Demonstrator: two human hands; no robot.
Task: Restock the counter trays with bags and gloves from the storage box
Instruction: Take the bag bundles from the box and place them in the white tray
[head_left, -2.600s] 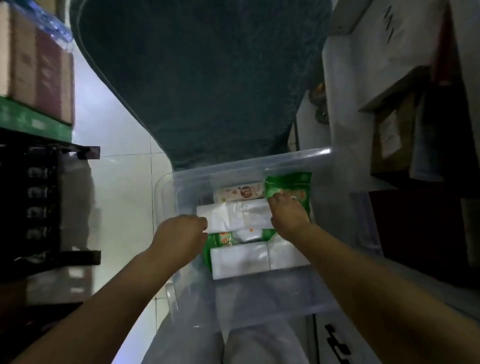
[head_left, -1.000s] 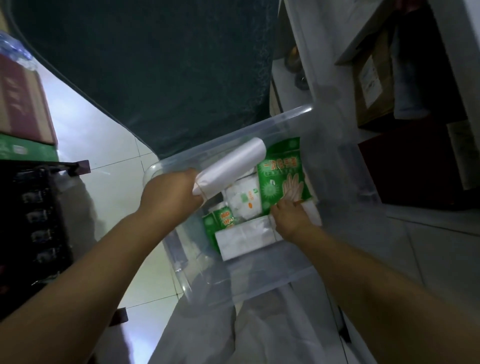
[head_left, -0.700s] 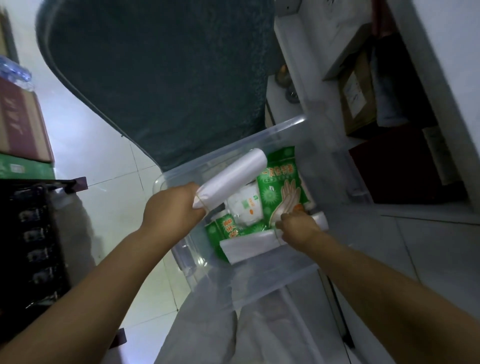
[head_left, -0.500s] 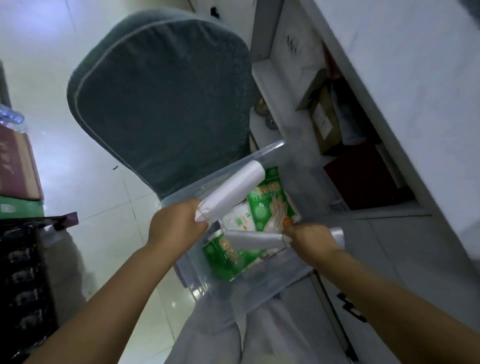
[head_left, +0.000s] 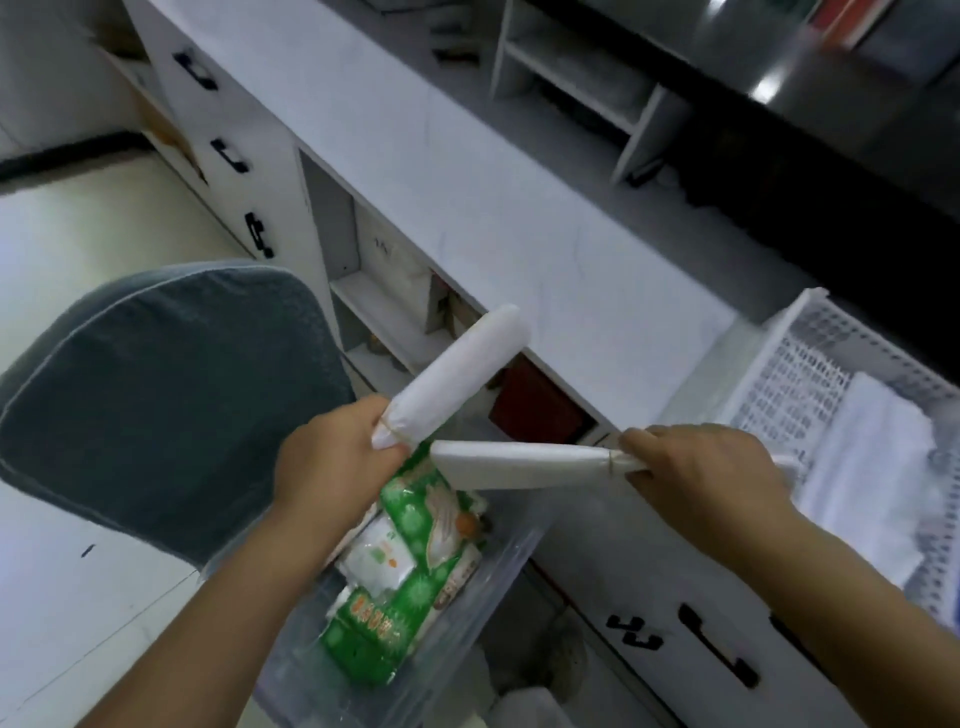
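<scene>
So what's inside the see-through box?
The clear storage box holds green glove packs and a small white packet lying on them. The left hand and its arm cover the box's left part, and whatever lies under the packs is hidden.

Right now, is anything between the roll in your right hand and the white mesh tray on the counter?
Nothing visible blocks it. The right hand grips the bag roll just beside the mesh tray; only the tray's own near wall lies between, and folded white stock already sits inside.
</scene>
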